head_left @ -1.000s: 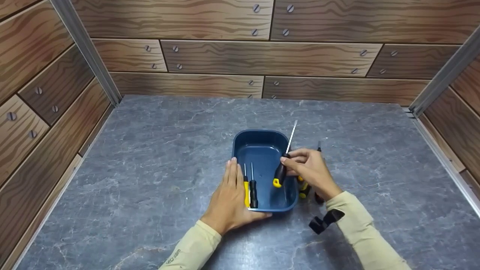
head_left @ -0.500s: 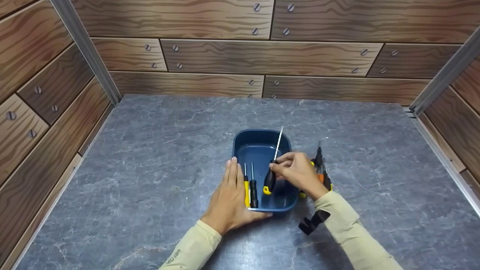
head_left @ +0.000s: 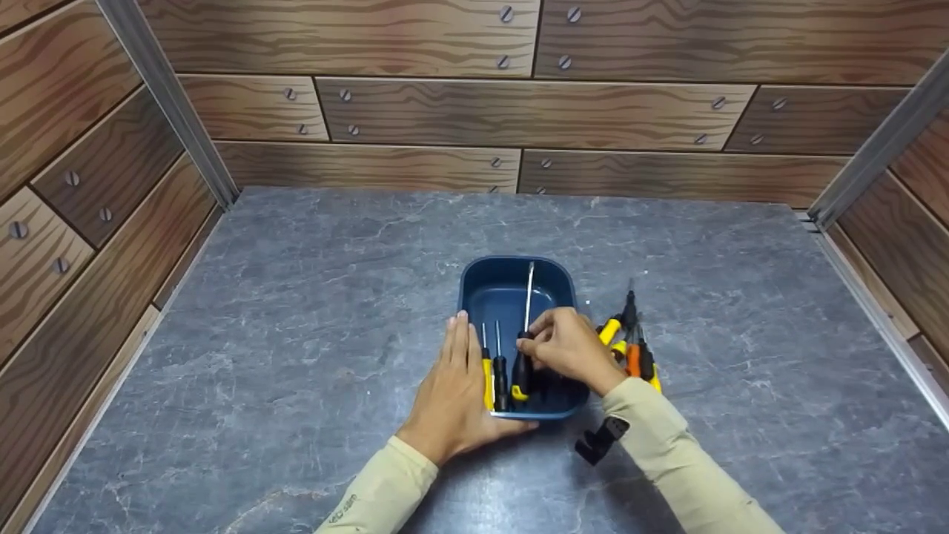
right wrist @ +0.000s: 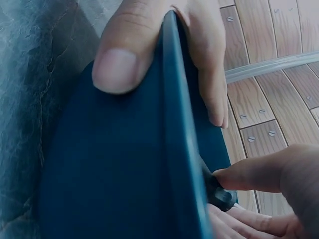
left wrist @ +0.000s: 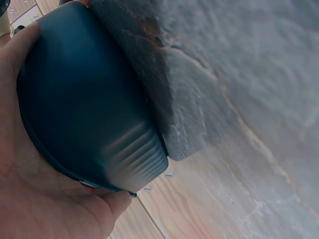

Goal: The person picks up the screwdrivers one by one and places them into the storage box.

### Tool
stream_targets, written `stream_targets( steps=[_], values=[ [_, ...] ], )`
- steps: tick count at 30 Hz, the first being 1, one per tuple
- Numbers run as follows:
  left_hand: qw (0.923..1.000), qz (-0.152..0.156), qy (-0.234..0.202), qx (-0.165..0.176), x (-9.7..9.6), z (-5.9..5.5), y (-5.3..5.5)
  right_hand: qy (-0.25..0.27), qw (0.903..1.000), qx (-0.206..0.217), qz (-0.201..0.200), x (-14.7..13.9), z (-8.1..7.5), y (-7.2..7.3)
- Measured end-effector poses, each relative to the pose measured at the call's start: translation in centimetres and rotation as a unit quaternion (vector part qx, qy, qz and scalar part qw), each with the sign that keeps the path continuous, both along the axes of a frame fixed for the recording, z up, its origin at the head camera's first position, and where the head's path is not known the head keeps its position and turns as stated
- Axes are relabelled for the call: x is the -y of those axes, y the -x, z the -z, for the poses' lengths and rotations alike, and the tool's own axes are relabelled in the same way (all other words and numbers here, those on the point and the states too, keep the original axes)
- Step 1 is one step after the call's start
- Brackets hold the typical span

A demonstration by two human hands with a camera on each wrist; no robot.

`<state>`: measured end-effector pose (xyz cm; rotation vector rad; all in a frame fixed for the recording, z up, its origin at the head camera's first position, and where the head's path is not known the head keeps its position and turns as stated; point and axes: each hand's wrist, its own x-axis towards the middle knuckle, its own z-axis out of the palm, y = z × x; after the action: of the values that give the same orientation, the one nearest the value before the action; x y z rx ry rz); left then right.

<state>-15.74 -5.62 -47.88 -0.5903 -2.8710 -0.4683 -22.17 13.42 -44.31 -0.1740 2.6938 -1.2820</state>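
The work looks partly done: a slim yellow screwdriver [head_left: 487,382] and a slim black screwdriver [head_left: 500,386] lie side by side in the blue box [head_left: 485,278], while an overlapping tool cluster [head_left: 633,360] lies on the desk [head_left: 334,297], apparently left to handle. The right grip [head_left: 569,343] pinches a larger screwdriver [head_left: 521,374] within the box's outline; whether it touches the bottom is hard to tell. It has a thick black handle, yellow butt and bright shaft. The left grip [head_left: 451,400] steadies the box, fingers straight along its side.
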Motion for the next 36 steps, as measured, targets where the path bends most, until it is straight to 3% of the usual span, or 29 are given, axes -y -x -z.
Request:
stream_targets(
  steps=[10,16,25,32,36],
  values=[
    [0.9999,0.002,0.011,0.006,0.0,-0.1,0.0,-0.075,0.9968,-0.011,-0.024,0.8,0.4,-0.1],
    [0.9999,0.001,0.013,0.009,0.0,0.0,0.0,-0.091,0.9954,-0.009,-0.028,1.1,0.6,-0.1],
    [0.9996,0.003,0.024,-0.018,0.0,0.2,0.0,-0.117,0.9928,-0.002,-0.026,1.3,0.8,0.0],
    [1.0000,-0.001,-0.006,0.003,0.0,0.1,0.0,-0.136,0.9902,-0.001,-0.032,1.4,1.0,0.1],
    [0.9999,-0.001,0.002,0.010,0.0,0.0,0.0,-0.137,0.9900,0.001,-0.033,1.5,1.1,0.1]
  ],
)
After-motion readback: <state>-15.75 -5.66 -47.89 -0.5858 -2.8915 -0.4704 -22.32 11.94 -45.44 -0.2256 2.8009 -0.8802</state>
